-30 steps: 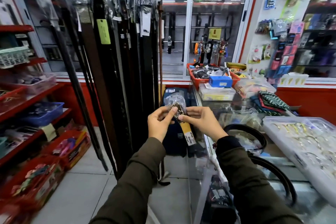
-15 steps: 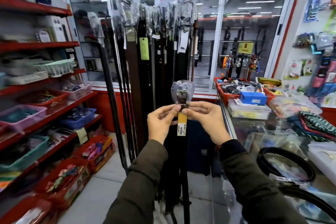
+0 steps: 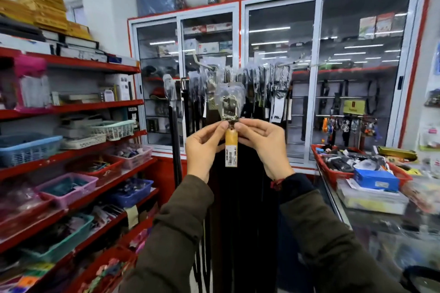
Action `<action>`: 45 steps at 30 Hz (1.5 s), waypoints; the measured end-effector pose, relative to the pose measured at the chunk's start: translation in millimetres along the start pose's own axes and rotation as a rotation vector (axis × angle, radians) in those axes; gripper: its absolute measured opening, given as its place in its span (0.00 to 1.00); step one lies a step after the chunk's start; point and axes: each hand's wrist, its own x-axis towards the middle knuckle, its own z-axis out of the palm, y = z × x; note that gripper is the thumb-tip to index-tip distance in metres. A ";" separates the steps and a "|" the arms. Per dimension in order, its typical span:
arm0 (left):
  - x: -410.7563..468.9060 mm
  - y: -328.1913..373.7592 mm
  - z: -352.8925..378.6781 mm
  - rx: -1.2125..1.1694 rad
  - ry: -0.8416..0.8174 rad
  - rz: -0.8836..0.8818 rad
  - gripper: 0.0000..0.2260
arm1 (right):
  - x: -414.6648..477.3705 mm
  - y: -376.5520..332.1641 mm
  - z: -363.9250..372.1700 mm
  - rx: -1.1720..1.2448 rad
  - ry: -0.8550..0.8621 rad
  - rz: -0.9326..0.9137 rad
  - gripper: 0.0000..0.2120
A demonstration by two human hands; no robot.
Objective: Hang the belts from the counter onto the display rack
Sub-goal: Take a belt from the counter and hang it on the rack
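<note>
I hold a black belt [image 3: 234,200] upright by its top end, just under its metal buckle [image 3: 229,108], which is wrapped in clear plastic. A yellow price tag [image 3: 231,150] hangs below the buckle. My left hand [image 3: 205,147] pinches the belt from the left and my right hand [image 3: 262,145] from the right. The buckle is raised close to the display rack [image 3: 238,71], whose metal hooks carry several dark belts with plastic-wrapped buckles. The strap hangs straight down between my sleeves. Another coiled belt [image 3: 421,277] lies on the glass counter [image 3: 385,228] at the bottom right.
Red shelves [image 3: 71,152] with coloured baskets run along the left. Glass-door cabinets [image 3: 281,78] stand behind the rack. On the counter to the right are a red tray [image 3: 333,173] of goods and a blue box [image 3: 376,181].
Both hands have lifted the belt's buckle from chest height up to the level of the rack's hooks. The view has tilted upward, so the counter has slid to the lower right.
</note>
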 end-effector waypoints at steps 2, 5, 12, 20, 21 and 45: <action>13.8 15.3 -1.6 -0.001 0.013 0.002 0.11 | 14.8 -10.0 15.5 0.005 -0.024 -0.021 0.12; 32.0 33.7 -4.5 -0.007 0.039 0.009 0.12 | 32.1 -22.5 37.1 0.029 -0.031 -0.041 0.13; 69.5 72.3 -16.5 -0.065 0.079 0.016 0.08 | 62.0 -47.1 82.7 0.066 -0.053 -0.048 0.11; 82.6 86.8 -23.0 -0.124 0.058 -0.081 0.07 | 69.7 -49.4 102.9 0.046 0.005 -0.021 0.12; 83.7 86.5 -23.8 -0.129 0.052 -0.098 0.07 | 69.6 -48.6 103.5 0.049 0.014 -0.012 0.12; 95.2 49.1 -25.6 0.161 0.084 0.044 0.13 | 68.1 -12.7 85.3 -0.409 0.188 -0.120 0.08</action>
